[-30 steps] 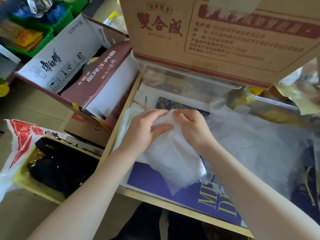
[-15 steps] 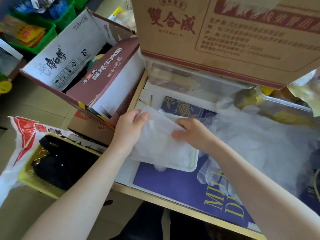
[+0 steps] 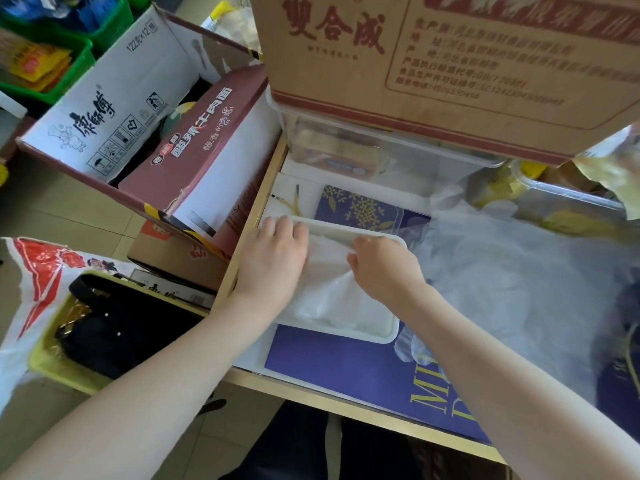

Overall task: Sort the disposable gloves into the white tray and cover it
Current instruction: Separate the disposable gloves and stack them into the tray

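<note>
The white tray [image 3: 377,337] lies on a blue-purple sheet near the table's front edge. A folded stack of clear disposable gloves [image 3: 332,299] sits inside it. My left hand [image 3: 273,258] rests on the stack's left side, its fingers bent down at the tray's far-left corner, pressing the gloves. At the far side of the tray my right hand [image 3: 384,268] pinches the stack's upper edge. A loose pile of more gloves [image 3: 512,282] spreads over the table to the right, with one glove [image 3: 412,344] poking out beside the tray. No cover for the tray shows.
A large brown carton [image 3: 433,64] on a clear plastic bin [image 3: 346,147] overhangs the back of the table. An open noodle carton [image 3: 145,109] stands left of the table, with a black bag [image 3: 117,323] on the floor below. The table's wooden edge [image 3: 346,407] runs close to me.
Both hands lowered the glove stack from above the table into the tray. My left hand went from holding its edge to lying on top.
</note>
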`<action>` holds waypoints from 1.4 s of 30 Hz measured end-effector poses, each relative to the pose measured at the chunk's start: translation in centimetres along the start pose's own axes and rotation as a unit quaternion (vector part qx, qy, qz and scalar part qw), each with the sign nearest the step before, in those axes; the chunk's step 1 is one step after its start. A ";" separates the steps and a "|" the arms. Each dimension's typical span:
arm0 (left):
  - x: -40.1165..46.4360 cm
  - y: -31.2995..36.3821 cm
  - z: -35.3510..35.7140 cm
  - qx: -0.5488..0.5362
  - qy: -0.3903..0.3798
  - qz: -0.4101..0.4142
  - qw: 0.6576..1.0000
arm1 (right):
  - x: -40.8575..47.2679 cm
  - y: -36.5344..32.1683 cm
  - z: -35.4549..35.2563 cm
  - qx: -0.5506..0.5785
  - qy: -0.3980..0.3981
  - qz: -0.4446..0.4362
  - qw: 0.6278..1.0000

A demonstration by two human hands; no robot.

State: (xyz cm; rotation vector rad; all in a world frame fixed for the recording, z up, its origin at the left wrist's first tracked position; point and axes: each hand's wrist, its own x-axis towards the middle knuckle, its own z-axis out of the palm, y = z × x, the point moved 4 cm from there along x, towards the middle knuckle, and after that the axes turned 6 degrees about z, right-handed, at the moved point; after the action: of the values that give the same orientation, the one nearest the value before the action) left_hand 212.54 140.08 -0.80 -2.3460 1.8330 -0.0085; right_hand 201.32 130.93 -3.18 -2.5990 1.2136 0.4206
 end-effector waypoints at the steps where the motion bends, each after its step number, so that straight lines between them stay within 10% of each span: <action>1: 0.0 0.3 -0.1 0.002 0.041 0.031 0.999 | 0.0 0.0 0.1 -0.008 0.003 0.006 1.000; 7: -0.3 0.9 2.4 -0.071 -0.039 0.160 0.984 | -1.0 -0.1 0.3 -0.122 0.116 0.011 0.986; 11: -0.5 0.7 3.4 -0.049 -0.075 0.165 0.982 | -2.5 -0.2 0.8 -0.142 0.236 -0.143 0.951; 17: -0.7 0.9 3.8 -0.008 -0.105 0.178 0.978 | -2.4 -0.1 2.0 -0.060 -0.032 -0.181 0.981; 28: 0.1 0.9 3.3 0.070 -0.139 0.144 0.977 | -1.4 2.2 2.7 -0.209 0.123 -0.146 0.959; 35: 1.5 3.1 -0.1 -0.021 -0.177 0.107 0.978 | -4.3 4.2 0.0 -0.023 0.215 -0.195 0.957; 42: 2.7 10.1 -4.0 -0.200 -0.019 0.195 0.960 | -7.5 18.1 1.4 0.135 0.205 0.143 0.959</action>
State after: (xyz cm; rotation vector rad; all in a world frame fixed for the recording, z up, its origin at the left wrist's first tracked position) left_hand 203.04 134.58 1.57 -2.1350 2.4322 0.4937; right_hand 182.46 125.41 -3.54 -2.3453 1.6561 -0.2416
